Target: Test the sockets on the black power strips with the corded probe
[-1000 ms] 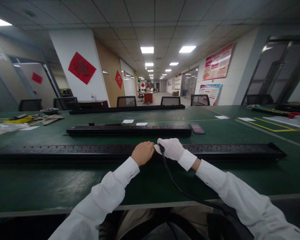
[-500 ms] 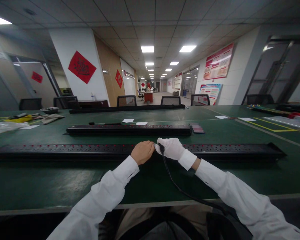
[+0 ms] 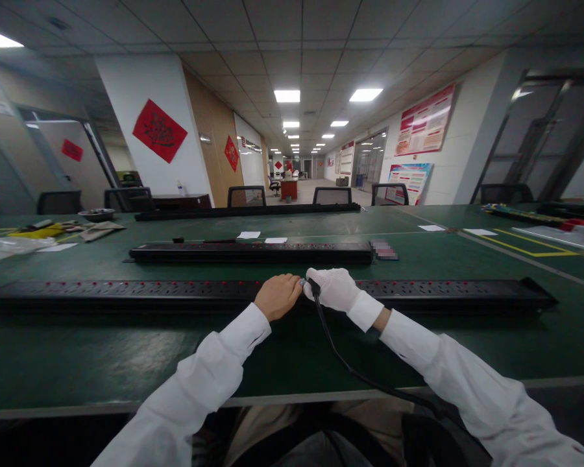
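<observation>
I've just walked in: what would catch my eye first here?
Probably the bare left hand and white-gloved right hand, close together mid-picture at a long black strip dotted with red. From the right hand, a thin black cable curves down toward the green table's near edge. A bright red paper diamond stands out on the white pillar, upper left.

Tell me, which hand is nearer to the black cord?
Right. The gloved right hand grips the upper end of the black cord; the bare left hand is just left of that end, at the nearest long black strip.
</observation>
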Available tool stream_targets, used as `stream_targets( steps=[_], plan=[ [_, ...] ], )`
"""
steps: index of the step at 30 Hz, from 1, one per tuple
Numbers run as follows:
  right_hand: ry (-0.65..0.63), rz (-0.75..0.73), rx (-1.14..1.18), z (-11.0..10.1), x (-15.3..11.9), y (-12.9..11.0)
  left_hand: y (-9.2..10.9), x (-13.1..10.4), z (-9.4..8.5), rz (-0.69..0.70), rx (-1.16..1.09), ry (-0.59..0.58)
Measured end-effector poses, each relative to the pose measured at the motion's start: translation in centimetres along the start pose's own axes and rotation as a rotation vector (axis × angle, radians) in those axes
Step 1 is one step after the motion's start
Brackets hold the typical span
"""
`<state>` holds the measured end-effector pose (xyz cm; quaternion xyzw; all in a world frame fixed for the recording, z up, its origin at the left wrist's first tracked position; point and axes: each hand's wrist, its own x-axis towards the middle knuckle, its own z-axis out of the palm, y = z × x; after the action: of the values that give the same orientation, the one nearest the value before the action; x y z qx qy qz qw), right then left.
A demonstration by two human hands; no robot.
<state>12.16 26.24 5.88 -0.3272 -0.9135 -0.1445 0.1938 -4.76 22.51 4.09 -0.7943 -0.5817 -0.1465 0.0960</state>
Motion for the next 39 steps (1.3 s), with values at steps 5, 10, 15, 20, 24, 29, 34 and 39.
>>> stream_targets(
  steps=[5, 10, 15, 20, 24, 29, 34, 39],
  plan=[
    [0.032, 0.02, -0.025, 0.11, 0.01, -0.06, 0.07, 0.06, -0.08, 0.013, 0.047, 0.0],
    [0.016, 0.029, -0.038, 0.02, 0.06, -0.19, -0.01, 0.07, 0.04, 0.005, 0.036, -0.002],
    [-0.006, 0.036, -0.033, -0.17, 0.04, -0.2, -0.06, 0.07, 0.22, 0.001, 0.026, 0.003],
    [-0.013, 0.018, -0.01, -0.32, 0.01, -0.19, -0.01, 0.06, 0.13, -0.002, 0.016, 0.003],
    [-0.028, 0.028, -0.021, -0.53, 0.02, -0.26, 0.01, 0.04, 0.0, 0.006, 0.031, -0.012],
    [-0.053, 0.014, -0.003, -0.8, -0.06, -0.23, -0.11, 0.06, 0.16, 0.022, 0.044, -0.013],
    [-0.002, 0.025, -0.025, -0.39, -0.01, -0.16, -0.04, 0.1, 0.15, 0.036, 0.064, 0.005],
    [0.019, 0.038, -0.053, -0.18, 0.06, -0.23, 0.13, 0.09, -0.1, 0.013, 0.056, -0.002]
  ],
)
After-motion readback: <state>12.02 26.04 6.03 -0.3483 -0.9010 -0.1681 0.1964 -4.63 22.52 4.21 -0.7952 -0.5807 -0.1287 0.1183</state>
